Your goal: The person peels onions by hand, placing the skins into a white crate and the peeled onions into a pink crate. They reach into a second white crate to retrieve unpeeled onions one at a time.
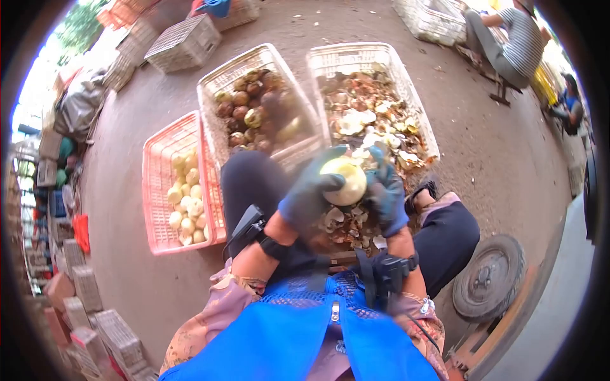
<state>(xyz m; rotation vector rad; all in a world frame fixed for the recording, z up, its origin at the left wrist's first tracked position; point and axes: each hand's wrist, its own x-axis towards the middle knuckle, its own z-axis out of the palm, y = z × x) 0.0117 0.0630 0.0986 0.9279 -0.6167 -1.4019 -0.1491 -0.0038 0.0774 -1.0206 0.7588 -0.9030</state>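
A pale, peeled onion (344, 181) is in my gloved left hand (311, 190), whose thumb and fingers wrap its left side. My gloved right hand (385, 193) is close against the onion's right side, its fingers curled and blurred. Whether a small tool is in it is hidden. Below my hands, loose peelings (346, 225) lie between my legs. Ahead of me, one white crate (416, 108) holds brown and pale peelings. Beside it, another white crate (213, 105) holds reddish-brown, unpeeled onions (240, 113).
A pink crate (152, 190) with several peeled onions (188, 206) stands at the left. A wheel (489, 277) lies at the right. Further off are stacked crates (184, 44), bricks (117, 333) and a seated person (518, 47) at the upper right.
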